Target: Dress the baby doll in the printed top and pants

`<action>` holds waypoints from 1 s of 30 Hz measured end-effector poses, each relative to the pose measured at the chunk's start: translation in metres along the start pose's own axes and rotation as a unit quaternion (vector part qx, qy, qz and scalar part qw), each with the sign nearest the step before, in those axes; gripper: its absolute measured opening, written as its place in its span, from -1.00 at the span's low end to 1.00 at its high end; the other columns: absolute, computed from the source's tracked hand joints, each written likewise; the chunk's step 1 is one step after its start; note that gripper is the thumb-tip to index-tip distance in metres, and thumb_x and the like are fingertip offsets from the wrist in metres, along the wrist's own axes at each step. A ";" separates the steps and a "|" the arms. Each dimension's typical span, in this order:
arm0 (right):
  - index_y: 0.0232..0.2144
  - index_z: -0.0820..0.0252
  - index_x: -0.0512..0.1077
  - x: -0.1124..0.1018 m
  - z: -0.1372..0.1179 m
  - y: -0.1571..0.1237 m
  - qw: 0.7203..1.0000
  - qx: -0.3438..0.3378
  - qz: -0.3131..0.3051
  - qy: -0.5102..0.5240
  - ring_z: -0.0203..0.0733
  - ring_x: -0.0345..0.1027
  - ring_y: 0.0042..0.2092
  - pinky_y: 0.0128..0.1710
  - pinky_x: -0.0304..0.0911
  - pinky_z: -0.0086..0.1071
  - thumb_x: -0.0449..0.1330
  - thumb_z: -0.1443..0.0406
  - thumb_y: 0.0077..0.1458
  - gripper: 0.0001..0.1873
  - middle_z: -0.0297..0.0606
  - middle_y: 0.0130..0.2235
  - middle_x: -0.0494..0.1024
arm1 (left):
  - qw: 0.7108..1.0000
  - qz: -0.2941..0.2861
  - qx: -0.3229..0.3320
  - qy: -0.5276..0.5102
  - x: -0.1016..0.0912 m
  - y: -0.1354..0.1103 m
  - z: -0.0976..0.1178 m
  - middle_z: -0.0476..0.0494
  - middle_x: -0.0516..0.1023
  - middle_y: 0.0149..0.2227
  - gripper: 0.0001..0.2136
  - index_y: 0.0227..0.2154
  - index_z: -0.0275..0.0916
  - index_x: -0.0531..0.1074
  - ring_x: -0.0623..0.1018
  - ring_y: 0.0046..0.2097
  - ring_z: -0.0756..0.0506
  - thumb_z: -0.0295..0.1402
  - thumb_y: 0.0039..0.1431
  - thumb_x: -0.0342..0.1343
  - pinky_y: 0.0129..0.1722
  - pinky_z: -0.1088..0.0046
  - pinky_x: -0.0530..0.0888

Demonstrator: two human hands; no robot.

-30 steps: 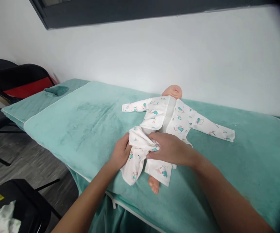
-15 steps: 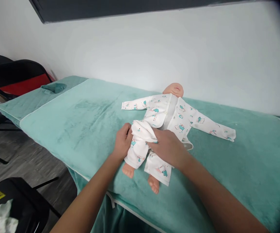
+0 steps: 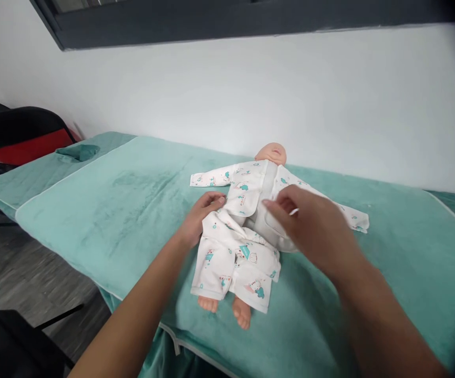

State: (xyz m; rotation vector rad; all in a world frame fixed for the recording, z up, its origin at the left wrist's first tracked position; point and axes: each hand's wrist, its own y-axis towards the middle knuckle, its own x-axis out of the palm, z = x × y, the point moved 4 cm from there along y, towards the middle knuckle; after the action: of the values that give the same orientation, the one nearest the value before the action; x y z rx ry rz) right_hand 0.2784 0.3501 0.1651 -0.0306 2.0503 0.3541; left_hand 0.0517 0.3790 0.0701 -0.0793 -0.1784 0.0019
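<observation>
A baby doll (image 3: 271, 152) lies on its back in an open-fronted white printed shirt (image 3: 247, 184), sleeves spread. Matching printed trousers (image 3: 227, 247) cover its legs up to the hips, and both feet (image 3: 242, 312) stick out below the cuffs. At the doll's waist on the left side, my left hand (image 3: 204, 212) is closed on the trousers' upper edge. Over the other side of the belly, my right hand (image 3: 314, 226) is raised, slightly blurred, pinching the shirt's front flap. White cloth shows beneath it; part of the shirt is hidden behind this hand.
A green padded cover (image 3: 105, 210) spreads over the table against the white wall (image 3: 227, 100). A small green cloth (image 3: 78, 152) lies at the far left. Black chairs (image 3: 22, 131) stand to the left, and a black seat (image 3: 14, 341) is at lower left.
My right hand has left the trouser leg and moved up and right to the shirt. My left hand has shifted up to the waist. The trousers now sit straighter across both legs.
</observation>
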 end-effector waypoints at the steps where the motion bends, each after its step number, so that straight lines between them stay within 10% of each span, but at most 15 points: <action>1: -0.42 0.11 0.32 -0.006 0.015 0.005 0.997 0.044 0.033 -0.058 -0.15 0.29 -0.38 -0.40 0.02 -0.32 0.01 -0.07 0.23 -0.58 -0.25 -0.40 0.49 | 0.999 -0.023 -0.024 -0.013 0.005 0.001 -0.001 -0.14 0.54 -0.01 -0.62 -0.09 -0.16 0.48 0.53 -0.07 -0.13 -0.13 0.05 0.29 -0.18 0.43 0.43; 5: -0.56 0.12 0.32 0.002 0.088 0.027 0.970 0.178 -0.080 -0.144 -0.05 0.31 -0.40 -0.40 0.09 -0.23 -0.18 -0.24 0.18 -0.33 -0.12 -0.43 0.49 | 0.990 -0.072 -0.088 -0.088 0.020 0.000 -0.005 -0.17 0.45 0.17 -0.48 0.12 -0.07 0.39 0.51 0.08 -0.23 -0.16 0.09 0.27 -0.06 0.31 0.49; 11: -0.55 0.17 0.44 0.041 0.123 0.046 0.950 0.140 -0.241 0.138 -0.06 0.44 -0.31 -0.26 0.30 -0.24 -0.07 -0.29 0.11 -0.28 -0.11 -0.35 0.57 | 0.974 -0.100 -0.127 -0.159 0.035 -0.003 -0.008 -0.16 0.42 0.22 -0.36 0.24 -0.04 0.27 0.53 0.10 -0.26 -0.25 0.07 0.29 0.00 0.26 0.51; 19: -0.41 0.18 0.41 0.033 0.108 0.045 0.908 0.159 -0.186 0.341 -0.18 0.43 -0.24 -0.23 0.36 -0.36 0.14 -0.20 0.08 -0.44 -0.22 -0.27 0.55 | 0.965 -0.075 -0.123 -0.219 0.050 -0.010 -0.020 -0.17 0.48 0.15 -0.37 0.23 -0.05 0.27 0.57 0.03 -0.23 -0.24 0.08 0.28 -0.06 0.29 0.52; 25: -0.51 0.13 0.28 0.015 0.108 0.047 0.984 0.146 -0.068 0.081 -0.24 0.25 -0.43 -0.43 0.10 -0.35 0.13 -0.16 0.10 -0.50 -0.34 -0.47 0.44 | 0.991 -0.028 -0.085 -0.096 0.038 -0.013 -0.016 -0.23 0.44 0.17 -0.41 0.15 -0.10 0.34 0.50 0.10 -0.30 -0.19 0.04 0.31 0.00 0.24 0.48; 30: -0.35 0.12 0.27 0.016 0.056 0.034 0.998 0.054 0.036 -0.012 -0.19 0.28 -0.36 -0.41 0.03 -0.35 0.09 -0.11 0.16 -0.57 -0.28 -0.34 0.45 | 0.972 -0.048 0.091 0.210 0.043 -0.010 0.019 -0.09 0.08 0.37 -0.27 0.20 0.08 0.27 0.11 0.38 -0.32 -0.26 -0.08 0.38 0.28 0.13 0.24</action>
State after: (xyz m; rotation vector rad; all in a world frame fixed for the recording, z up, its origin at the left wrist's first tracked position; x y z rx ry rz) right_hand 0.3129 0.3991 0.1343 0.1140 2.0481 0.2856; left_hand 0.0909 0.3713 0.0975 0.1135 0.2423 -0.0949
